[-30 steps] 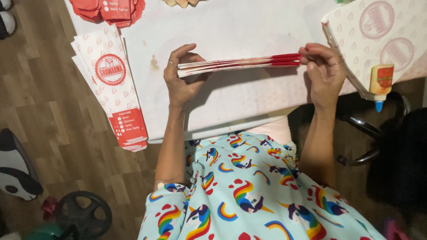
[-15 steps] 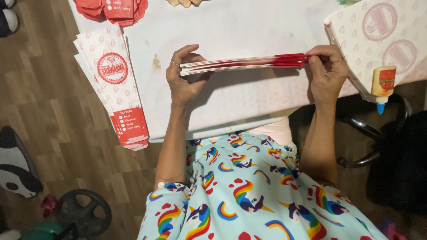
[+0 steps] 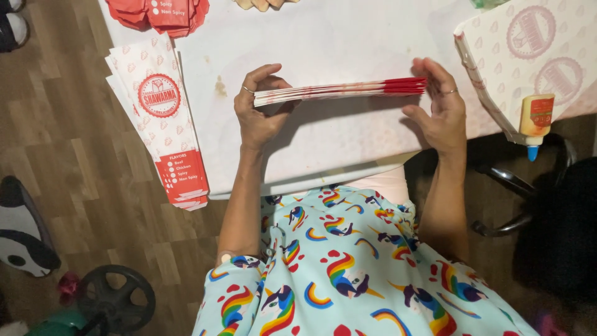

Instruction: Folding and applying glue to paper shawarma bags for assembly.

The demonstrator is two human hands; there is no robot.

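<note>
A flat stack of white and red paper bags (image 3: pixel 342 89) stands on edge above the white table (image 3: pixel 348 37). My left hand (image 3: pixel 260 109) grips its white end with thumb and fingers. My right hand (image 3: pixel 438 106) clasps the red end, fingers pressed against the edges. Both hands hold the stack level, just above the tabletop.
A fanned pile of printed paper bags (image 3: pixel 163 118) overhangs the table's left edge. More red bags (image 3: pixel 158 12) lie at the top left. A large stack of flat sheets (image 3: pixel 535 56) sits at the right, with a glue bottle (image 3: pixel 535 121) on it. A black chair (image 3: pixel 528 186) stands to the right.
The stack and both hands have stayed nearly in place. My right hand's fingers have shifted slightly along the red end.
</note>
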